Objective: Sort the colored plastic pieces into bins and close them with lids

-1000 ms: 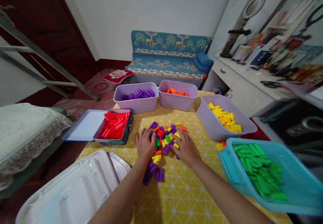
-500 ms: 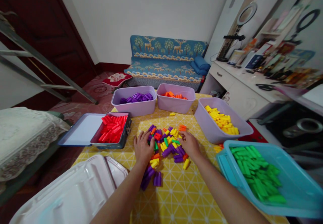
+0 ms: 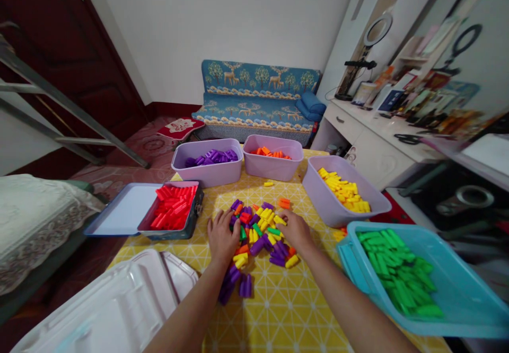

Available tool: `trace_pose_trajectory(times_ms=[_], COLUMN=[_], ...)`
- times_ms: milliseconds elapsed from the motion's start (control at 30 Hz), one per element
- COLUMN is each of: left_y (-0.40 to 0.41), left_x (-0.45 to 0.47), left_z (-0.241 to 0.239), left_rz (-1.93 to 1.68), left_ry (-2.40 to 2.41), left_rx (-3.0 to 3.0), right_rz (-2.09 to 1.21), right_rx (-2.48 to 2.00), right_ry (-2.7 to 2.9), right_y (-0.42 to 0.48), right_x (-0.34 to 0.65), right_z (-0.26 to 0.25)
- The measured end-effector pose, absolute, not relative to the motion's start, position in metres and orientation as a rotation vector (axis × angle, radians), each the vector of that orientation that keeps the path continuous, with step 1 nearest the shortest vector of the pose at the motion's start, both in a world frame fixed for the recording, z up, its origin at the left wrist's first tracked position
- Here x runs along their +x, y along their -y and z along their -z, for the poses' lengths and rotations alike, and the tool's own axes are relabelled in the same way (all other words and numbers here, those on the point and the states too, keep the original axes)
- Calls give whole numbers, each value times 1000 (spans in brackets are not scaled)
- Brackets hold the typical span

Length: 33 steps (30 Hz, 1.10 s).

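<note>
A heap of small mixed-colour plastic pieces [image 3: 259, 229] lies on the yellow patterned tablecloth [image 3: 278, 310]. My left hand [image 3: 221, 238] rests on the heap's left edge, fingers apart and lying on the pieces. My right hand [image 3: 296, 231] lies on the heap's right side, its fingers loosely bent over the pieces and gripping nothing I can see. Several purple pieces [image 3: 238, 283] lie loose between my forearms. One yellow piece [image 3: 269, 184] and an orange one [image 3: 284, 203] lie beyond the heap.
A lilac bin with purple pieces [image 3: 207, 174], one with orange [image 3: 272, 168] and one with yellow [image 3: 324, 199] stand behind. A tin of red pieces [image 3: 175, 211] is left, a blue bin of green pieces [image 3: 457, 294] right, a white lid [image 3: 107, 310] lower left.
Both hands have drawn back toward me and apart, and the heap has spread out, with purple and yellow pieces now lying under my right hand. The camera has tilted slightly.
</note>
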State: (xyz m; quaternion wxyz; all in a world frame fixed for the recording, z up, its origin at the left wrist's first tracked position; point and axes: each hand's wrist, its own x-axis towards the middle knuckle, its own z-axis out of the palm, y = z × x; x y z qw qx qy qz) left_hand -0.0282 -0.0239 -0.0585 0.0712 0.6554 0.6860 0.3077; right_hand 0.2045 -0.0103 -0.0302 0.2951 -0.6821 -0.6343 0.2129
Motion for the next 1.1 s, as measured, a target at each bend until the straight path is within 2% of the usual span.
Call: trace_pose_trajectory(times_ms=[100, 233, 400, 567, 700, 833, 967, 1100], left_y=[24, 23, 24, 24, 23, 23, 23, 23], left_x=[-28, -28, -28, -28, -28, -28, -28, -29], left_z=[60, 62, 60, 58, 61, 63, 63, 63], left_rz=[-927, -949, -944, -929, -937, -950, -948, -945], left_ry=[-2063, -2062, -2060, -2054, -2059, -2062, -2068, -2058], left_rx=[1969, 1967, 1947, 1955, 1953, 1949, 1953, 1958], right_rz=[-558, -568, -747, -779, -388, -100, -225, -613], right_rx=[-1672, -1208, -955, -1232, -1562, -1677, -1736, -1558], right_ry=[1463, 804, 392, 722, 1197, 1295, 1296, 1408], right_y=[4, -19, -34, 5, 53, 80, 77, 61], right_x=[216, 245, 266, 237, 236, 252, 228, 191], right_z=[18, -15, -45, -12, 47, 91, 96, 78])
